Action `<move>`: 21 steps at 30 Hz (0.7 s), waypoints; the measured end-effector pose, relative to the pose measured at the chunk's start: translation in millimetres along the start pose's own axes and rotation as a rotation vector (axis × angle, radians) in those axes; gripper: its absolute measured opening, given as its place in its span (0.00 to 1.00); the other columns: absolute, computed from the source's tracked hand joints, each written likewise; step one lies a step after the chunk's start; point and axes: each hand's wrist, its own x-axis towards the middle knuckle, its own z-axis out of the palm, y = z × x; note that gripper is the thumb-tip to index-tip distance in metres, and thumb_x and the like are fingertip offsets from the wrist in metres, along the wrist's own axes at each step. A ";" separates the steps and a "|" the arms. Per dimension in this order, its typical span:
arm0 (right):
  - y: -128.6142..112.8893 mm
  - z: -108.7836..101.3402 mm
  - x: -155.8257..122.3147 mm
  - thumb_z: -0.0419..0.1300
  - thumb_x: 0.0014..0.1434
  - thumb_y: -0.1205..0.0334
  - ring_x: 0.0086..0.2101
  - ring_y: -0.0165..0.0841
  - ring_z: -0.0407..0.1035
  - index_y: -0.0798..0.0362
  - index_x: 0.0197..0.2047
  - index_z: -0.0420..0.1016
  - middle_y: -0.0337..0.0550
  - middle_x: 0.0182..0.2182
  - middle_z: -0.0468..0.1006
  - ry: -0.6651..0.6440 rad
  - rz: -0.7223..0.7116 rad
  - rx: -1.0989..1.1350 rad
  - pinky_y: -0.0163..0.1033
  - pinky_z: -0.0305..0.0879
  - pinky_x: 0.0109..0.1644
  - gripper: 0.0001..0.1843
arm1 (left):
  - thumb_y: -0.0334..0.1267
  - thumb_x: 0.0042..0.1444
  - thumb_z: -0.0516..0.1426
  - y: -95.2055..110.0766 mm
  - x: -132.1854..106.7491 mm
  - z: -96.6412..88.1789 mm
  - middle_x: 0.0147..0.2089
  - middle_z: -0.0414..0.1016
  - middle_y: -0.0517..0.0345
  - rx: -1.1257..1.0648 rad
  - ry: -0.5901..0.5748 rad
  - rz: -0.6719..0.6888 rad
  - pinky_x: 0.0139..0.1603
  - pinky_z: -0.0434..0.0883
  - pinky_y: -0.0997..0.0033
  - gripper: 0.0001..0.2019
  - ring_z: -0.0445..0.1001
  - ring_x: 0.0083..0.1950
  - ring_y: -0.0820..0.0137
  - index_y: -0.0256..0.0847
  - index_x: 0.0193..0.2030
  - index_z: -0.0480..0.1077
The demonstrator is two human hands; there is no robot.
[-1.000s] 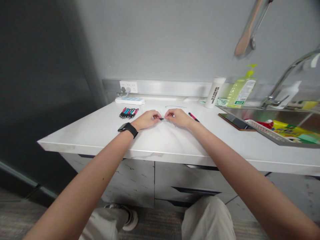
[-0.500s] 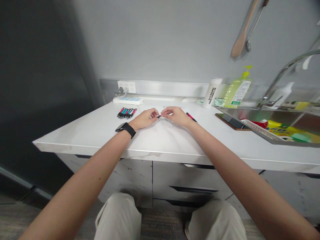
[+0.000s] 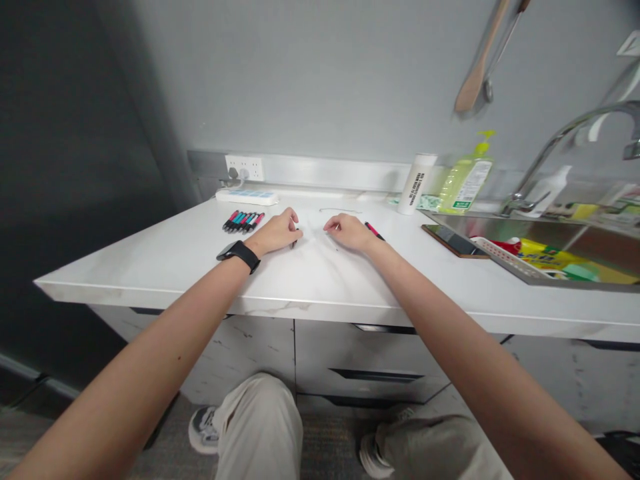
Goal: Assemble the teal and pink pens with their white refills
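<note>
- The left hand (image 3: 275,232) and right hand (image 3: 347,232) are now apart on the white counter (image 3: 320,287), fingers loosely curled.
- A small dark pen part (image 3: 295,243) sits at the left fingertips; held or not, I cannot tell.
- A red pen (image 3: 374,231) lies at the right hand's two o'clock.

Glossy plastic pen (image 3: 375,231), smooth veined stone countertop (image 3: 150,270) — satin finish, stainless steel sink (image 3: 545,230), wooden spatula (image 3: 473,87)

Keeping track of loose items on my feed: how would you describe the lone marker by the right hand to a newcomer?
Find the steel sink on the white countertop, then look left to the person's right hand. The red-and-black marker lies slanted just beyond that hand. Unlike the row of markers further left, it lies alone.
</note>
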 end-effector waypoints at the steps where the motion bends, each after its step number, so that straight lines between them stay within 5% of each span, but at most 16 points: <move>1: -1.5 -0.8 -0.8 0.56 0.55 0.72 0.37 0.32 0.71 0.58 0.39 0.79 0.48 0.38 0.79 -0.009 0.010 -0.005 0.35 0.64 0.46 0.12 | 0.37 0.47 0.55 -0.6 -0.1 0.0 0.32 0.74 0.58 0.030 -0.029 -0.015 0.36 0.67 0.68 0.13 0.72 0.34 0.67 0.42 0.41 0.62; 13: 1.4 -2.1 0.4 0.56 0.55 0.72 0.39 0.33 0.73 0.58 0.39 0.79 0.48 0.39 0.81 0.014 0.145 -0.075 0.32 0.64 0.44 0.11 | 0.39 0.51 0.54 -5.1 1.9 1.9 0.32 0.72 0.57 0.118 -0.080 0.068 0.37 0.66 0.69 0.09 0.71 0.34 0.67 0.39 0.38 0.67; 21: 0.3 -3.8 -0.4 0.56 0.57 0.70 0.40 0.34 0.73 0.57 0.40 0.79 0.48 0.40 0.81 -0.002 0.154 -0.108 0.33 0.64 0.46 0.12 | 0.36 0.54 0.51 1.9 1.2 2.8 0.47 0.74 0.51 0.128 -0.053 0.384 0.58 0.63 0.65 0.13 0.71 0.51 0.65 0.38 0.40 0.75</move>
